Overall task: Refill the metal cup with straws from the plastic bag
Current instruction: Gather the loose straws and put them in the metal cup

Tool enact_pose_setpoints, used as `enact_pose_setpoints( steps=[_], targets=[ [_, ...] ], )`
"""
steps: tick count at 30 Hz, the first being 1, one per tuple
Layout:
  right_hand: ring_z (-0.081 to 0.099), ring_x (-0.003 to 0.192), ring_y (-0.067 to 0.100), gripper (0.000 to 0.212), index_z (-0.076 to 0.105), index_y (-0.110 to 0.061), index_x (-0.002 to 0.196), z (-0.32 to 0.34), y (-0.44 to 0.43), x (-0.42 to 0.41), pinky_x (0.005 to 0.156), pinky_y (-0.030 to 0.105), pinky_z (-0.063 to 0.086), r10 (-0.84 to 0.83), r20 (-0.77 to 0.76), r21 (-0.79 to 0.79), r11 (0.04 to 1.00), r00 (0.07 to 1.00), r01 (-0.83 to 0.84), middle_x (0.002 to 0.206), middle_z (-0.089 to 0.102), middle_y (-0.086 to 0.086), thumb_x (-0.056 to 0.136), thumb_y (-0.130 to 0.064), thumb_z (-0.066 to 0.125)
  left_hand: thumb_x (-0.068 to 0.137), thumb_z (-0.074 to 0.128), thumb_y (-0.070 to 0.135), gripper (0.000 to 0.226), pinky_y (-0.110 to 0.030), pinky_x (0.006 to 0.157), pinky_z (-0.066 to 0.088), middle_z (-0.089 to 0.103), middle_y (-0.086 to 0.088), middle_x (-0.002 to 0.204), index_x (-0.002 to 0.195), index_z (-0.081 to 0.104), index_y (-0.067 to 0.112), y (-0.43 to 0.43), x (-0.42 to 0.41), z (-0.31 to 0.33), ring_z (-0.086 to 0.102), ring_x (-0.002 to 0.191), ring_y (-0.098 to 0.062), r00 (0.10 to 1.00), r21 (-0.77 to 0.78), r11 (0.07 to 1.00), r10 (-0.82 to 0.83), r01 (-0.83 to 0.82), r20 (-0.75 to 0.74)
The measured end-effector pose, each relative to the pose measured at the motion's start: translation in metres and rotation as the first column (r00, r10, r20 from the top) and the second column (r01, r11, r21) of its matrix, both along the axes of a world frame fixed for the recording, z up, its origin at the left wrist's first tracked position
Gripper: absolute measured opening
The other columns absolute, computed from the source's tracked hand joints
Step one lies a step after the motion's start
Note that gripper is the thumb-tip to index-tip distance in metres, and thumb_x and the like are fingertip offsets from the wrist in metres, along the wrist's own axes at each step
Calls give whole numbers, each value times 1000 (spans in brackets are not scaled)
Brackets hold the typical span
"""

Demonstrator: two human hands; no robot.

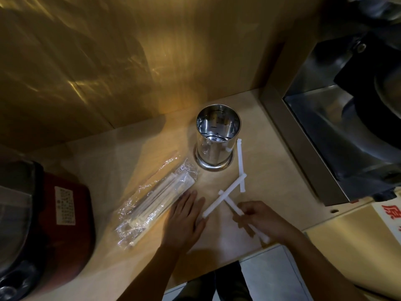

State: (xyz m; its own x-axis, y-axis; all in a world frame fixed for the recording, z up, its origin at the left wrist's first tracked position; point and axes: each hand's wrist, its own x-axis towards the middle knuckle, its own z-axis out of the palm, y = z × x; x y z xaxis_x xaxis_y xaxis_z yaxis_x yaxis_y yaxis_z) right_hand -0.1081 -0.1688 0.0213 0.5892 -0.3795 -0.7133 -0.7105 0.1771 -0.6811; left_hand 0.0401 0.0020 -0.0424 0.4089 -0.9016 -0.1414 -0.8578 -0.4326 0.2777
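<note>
An empty shiny metal cup [218, 137] stands upright on the pale wooden counter. To its lower left lies a clear plastic bag [156, 198] with several wrapped straws inside. Three white wrapped straws lie loose right of the bag: one [240, 165] beside the cup, one [225, 195] crossing it diagonally, and one [233, 206] that my right hand [260, 220] grips with its fingers closed around it. My left hand [186, 218] rests flat on the counter, fingers apart, touching the bag's edge and the diagonal straw's lower end.
A red and black appliance [43, 213] sits at the left edge. A steel sink or machine recess [338, 131] with a metal frame lies to the right. A golden wall panel [108, 61] rises behind the counter. A label with red characters [388, 211] shows at right.
</note>
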Motion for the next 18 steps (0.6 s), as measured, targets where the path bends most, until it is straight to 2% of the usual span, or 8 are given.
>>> enact_pose_setpoints(
  steps=[3,5,8,11,12,14,16,18],
  targets=[
    [57,71,33,32,63,-5,101,19,-4,-3,51,33,43,-54,105,72,996,993,47,95,65,33,75,13,57,91,31,51,54,-37,117,11,41,-6,146,137,41,24,0,0,-1,28,138,-21,1000,-25,1000,14,-15,-26],
    [63,64,23,39,69,-13,95,30,-9,-5,50,28,46,-124,170,104,989,978,107,79,71,17,75,16,52,91,33,50,53,-36,116,11,43,-7,145,136,43,23,0,-1,0,31,137,-22,999,-40,999,11,-13,-36],
    [60,48,10,17,73,-11,81,48,-16,-4,40,18,42,-203,304,197,969,931,147,62,70,1,80,-3,59,90,35,49,53,-37,114,16,47,-8,142,133,47,22,1,-1,1,36,135,-23,999,-60,998,12,-15,-47],
    [66,61,16,28,64,-4,102,65,-24,-2,44,21,47,-321,472,409,905,821,119,89,73,9,78,-18,62,89,38,47,52,-38,114,20,52,-10,138,130,51,19,1,0,0,40,132,-26,999,-78,997,-2,-3,-54],
    [67,64,17,27,63,-4,102,71,-25,2,46,22,49,-332,522,375,917,785,138,91,73,10,76,-13,63,88,39,47,52,-38,114,19,53,-10,137,130,52,19,1,0,0,41,132,-27,998,-80,997,-3,-2,-55],
    [63,55,16,11,66,-7,86,79,-25,13,44,22,46,-297,606,122,951,738,283,75,74,7,76,-3,64,89,39,47,51,-33,114,12,53,-10,137,130,52,19,2,0,0,42,132,-27,998,-83,997,2,-7,-60],
    [52,44,12,11,66,-9,76,87,-25,26,40,21,39,-277,662,-129,873,696,470,60,69,1,82,-3,59,89,39,47,50,-34,113,14,53,-9,137,129,53,19,2,0,-1,43,131,-27,998,-82,997,2,-7,-66],
    [50,46,5,14,69,-15,81,96,-27,40,42,17,39,-224,708,-258,801,670,540,62,67,-9,86,-10,57,89,40,45,49,-35,111,19,54,-9,136,128,53,20,3,0,-3,44,130,-26,997,-99,995,-3,-4,-72]
  ],
)
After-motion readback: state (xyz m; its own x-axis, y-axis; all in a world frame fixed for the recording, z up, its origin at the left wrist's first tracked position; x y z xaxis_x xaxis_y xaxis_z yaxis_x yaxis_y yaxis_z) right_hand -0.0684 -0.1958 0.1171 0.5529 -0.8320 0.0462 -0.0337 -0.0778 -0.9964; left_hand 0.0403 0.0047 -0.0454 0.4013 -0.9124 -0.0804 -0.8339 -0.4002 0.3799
